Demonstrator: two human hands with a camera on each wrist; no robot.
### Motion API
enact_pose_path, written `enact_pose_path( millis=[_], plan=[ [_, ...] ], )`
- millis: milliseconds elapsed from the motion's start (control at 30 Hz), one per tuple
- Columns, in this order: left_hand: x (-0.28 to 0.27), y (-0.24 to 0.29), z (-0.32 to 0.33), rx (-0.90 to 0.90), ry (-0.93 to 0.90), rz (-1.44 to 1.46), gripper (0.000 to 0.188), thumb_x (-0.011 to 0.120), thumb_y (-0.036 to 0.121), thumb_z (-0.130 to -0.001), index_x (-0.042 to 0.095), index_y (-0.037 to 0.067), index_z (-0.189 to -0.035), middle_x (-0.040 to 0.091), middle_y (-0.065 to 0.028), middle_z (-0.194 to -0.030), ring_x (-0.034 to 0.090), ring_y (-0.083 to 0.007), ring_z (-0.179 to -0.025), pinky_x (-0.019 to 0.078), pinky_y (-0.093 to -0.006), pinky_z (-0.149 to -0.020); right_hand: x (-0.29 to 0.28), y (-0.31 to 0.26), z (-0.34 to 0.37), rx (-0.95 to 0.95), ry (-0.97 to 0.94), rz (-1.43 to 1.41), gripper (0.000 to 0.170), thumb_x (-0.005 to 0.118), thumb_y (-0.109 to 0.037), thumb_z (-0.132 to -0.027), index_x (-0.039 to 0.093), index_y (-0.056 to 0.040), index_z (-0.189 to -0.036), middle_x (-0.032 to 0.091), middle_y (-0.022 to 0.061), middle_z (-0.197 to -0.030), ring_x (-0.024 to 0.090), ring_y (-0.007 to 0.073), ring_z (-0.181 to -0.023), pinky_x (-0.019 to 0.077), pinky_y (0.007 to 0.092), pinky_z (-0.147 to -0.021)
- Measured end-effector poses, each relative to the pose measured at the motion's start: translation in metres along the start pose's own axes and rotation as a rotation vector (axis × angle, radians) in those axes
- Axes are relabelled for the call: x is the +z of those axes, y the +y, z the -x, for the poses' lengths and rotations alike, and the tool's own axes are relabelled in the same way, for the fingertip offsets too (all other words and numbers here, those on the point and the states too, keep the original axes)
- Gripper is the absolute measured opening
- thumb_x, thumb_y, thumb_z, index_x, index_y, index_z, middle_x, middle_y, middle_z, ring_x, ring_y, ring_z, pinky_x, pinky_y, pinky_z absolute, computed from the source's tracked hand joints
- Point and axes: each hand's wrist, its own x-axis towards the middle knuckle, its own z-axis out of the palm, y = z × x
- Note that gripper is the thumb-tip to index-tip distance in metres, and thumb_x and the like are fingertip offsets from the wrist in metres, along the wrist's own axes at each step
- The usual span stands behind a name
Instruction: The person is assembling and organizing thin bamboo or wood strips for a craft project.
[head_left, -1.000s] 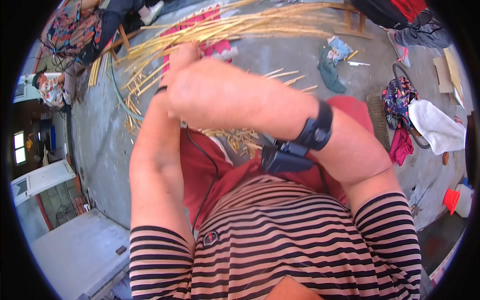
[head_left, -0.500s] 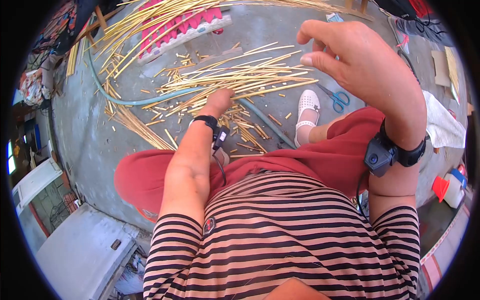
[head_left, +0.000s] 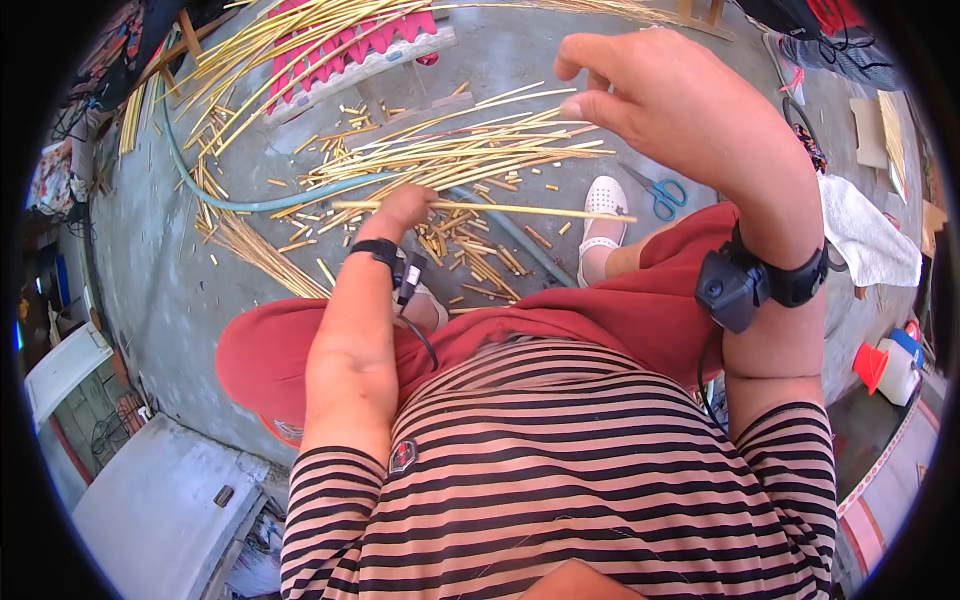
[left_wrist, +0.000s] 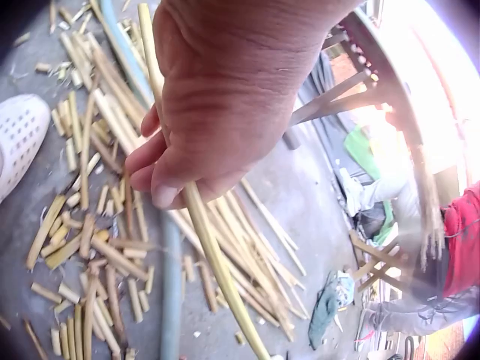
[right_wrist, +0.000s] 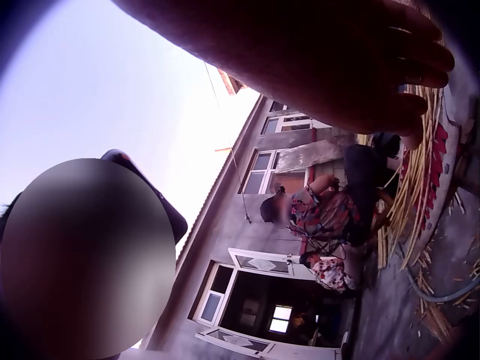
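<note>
My left hand [head_left: 405,207] pinches a long yellow stalk [head_left: 530,210], which lies crosswise above the floor. In the left wrist view the stalk [left_wrist: 212,247] runs under the thumb and out past both sides of the hand [left_wrist: 225,97]. Beyond it is a loose pile of similar stalks [head_left: 450,155], and short cut pieces [head_left: 485,270] are scattered below it. My right hand [head_left: 665,85] is raised at the upper right, fingers loosely bent around nothing. From the right wrist, that hand [right_wrist: 360,60] appears dark against the yard.
Blue-handled scissors [head_left: 667,198] lie beside my white shoe [head_left: 605,205]. A blue-green hose [head_left: 260,205] crosses the floor under the stalks. Farther off, long stalks [head_left: 300,40] rest over a low board with pink cloth [head_left: 390,50]. A seated person [right_wrist: 322,210] is near the building.
My crossed arms have parted: the right hand swung to the upper right, the left came back to the floor pile. The left hand has since drawn one stalk away from the pile toward me.
</note>
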Motion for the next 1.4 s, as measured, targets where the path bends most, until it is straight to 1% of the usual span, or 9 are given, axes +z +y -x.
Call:
enact_pose_path(
  millis=[133, 300, 400, 567, 633, 767, 933, 1267, 1400],
  plan=[
    [-0.106, 0.022, 0.048, -0.052, 0.103, 0.432, 0.017, 0.067, 0.006, -0.078, 0.067, 0.003, -0.095, 0.065, -0.0048, -0.081, 0.061, -0.0139, -0.080, 0.0468, -0.0297, -0.077, -0.023, -0.023, -0.012, 0.017, -0.094, 0.040, 0.024, 0.053, -0.021, -0.084, 0.060, 0.0004, -0.091, 0.062, 0.0234, -0.079, 0.060, 0.0408, -0.079, 0.0468, 0.0478, -0.070],
    [-0.181, 0.071, 0.110, 0.169, 0.239, 1.051, 0.016, 0.060, 0.010, -0.085, 0.063, 0.003, -0.099, 0.064, -0.0044, -0.081, 0.060, -0.0111, -0.073, 0.0480, -0.0264, -0.074, -0.037, -0.049, -0.027, -0.005, -0.370, -0.019, 0.037, 0.051, -0.033, -0.088, 0.062, 0.0005, -0.098, 0.063, 0.0247, -0.084, 0.061, 0.0398, -0.082, 0.0479, 0.0452, -0.075],
    [-0.197, 0.111, 0.125, 0.350, 0.242, 1.065, 0.019, 0.059, 0.009, -0.086, 0.063, 0.002, -0.103, 0.064, -0.0035, -0.078, 0.061, -0.0107, -0.073, 0.0495, -0.0243, -0.070, -0.026, -0.065, -0.013, -0.069, -0.036, -0.207, 0.044, 0.052, -0.040, -0.088, 0.063, 0.0001, -0.100, 0.063, 0.0244, -0.086, 0.061, 0.0398, -0.081, 0.0484, 0.0444, -0.076],
    [-0.187, 0.170, 0.087, 0.518, 0.226, 1.115, 0.026, 0.060, 0.014, -0.087, 0.062, 0.002, -0.109, 0.065, -0.0071, -0.089, 0.062, -0.0143, -0.082, 0.0496, -0.0287, -0.077, 0.003, -0.021, -0.044, -0.007, 0.337, -0.996, 0.039, 0.056, -0.032, -0.090, 0.061, 0.0050, -0.099, 0.065, 0.0168, -0.084, 0.065, 0.0228, -0.075, 0.0515, 0.0328, -0.069],
    [-0.159, 0.170, 0.041, 0.534, 0.263, 1.168, 0.030, 0.061, 0.018, -0.086, 0.061, 0.002, -0.112, 0.065, -0.0094, -0.099, 0.061, -0.0177, -0.090, 0.0490, -0.0312, -0.083, -0.029, -0.041, -0.021, 0.038, 0.570, -1.217, 0.028, 0.049, -0.020, -0.094, 0.059, 0.0059, -0.098, 0.062, 0.0108, -0.078, 0.051, 0.0068, -0.054, 0.0423, 0.0185, -0.051],
    [-0.056, 0.110, -0.070, 0.099, 0.340, 0.087, 0.044, 0.068, 0.028, -0.080, 0.059, 0.009, -0.118, 0.062, -0.0130, -0.111, 0.057, -0.0294, -0.108, 0.0450, -0.0435, -0.091, -0.047, -0.031, 0.013, -0.087, 0.674, -1.394, 0.027, 0.047, -0.019, -0.095, 0.057, 0.0058, -0.101, 0.059, 0.0099, -0.077, 0.048, 0.0066, -0.054, 0.0395, 0.0182, -0.049],
    [0.010, 0.097, -0.109, -0.183, 0.475, -0.252, 0.025, 0.066, 0.022, -0.076, 0.064, 0.014, -0.100, 0.058, -0.0081, -0.102, 0.055, -0.0278, -0.104, 0.0449, -0.0491, -0.082, -0.040, -0.002, 0.033, -0.133, 0.649, -1.484, 0.027, 0.045, -0.018, -0.096, 0.054, 0.0057, -0.105, 0.055, 0.0087, -0.075, 0.044, 0.0062, -0.053, 0.0361, 0.0177, -0.047],
    [-0.006, 0.087, -0.111, -0.070, 0.453, -0.298, 0.016, 0.053, 0.011, -0.080, 0.058, 0.015, -0.095, 0.060, -0.0068, -0.086, 0.061, -0.0255, -0.081, 0.0480, -0.0422, -0.069, -0.031, 0.021, 0.048, -0.126, 0.618, -1.514, 0.026, 0.040, -0.015, -0.098, 0.047, 0.0054, -0.112, 0.047, 0.0065, -0.073, 0.036, 0.0055, -0.052, 0.0293, 0.0167, -0.044],
    [-0.027, 0.106, -0.085, 0.298, 0.733, -0.248, 0.017, 0.053, 0.010, -0.077, 0.055, 0.014, -0.093, 0.055, -0.0060, -0.075, 0.061, -0.0264, -0.071, 0.0500, -0.0375, -0.060, -0.033, 0.004, 0.040, -0.153, 0.550, -1.519, 0.027, 0.038, -0.014, -0.099, 0.045, 0.0053, -0.115, 0.044, 0.0055, -0.072, 0.032, 0.0052, -0.051, 0.0265, 0.0163, -0.043]
  ],
)
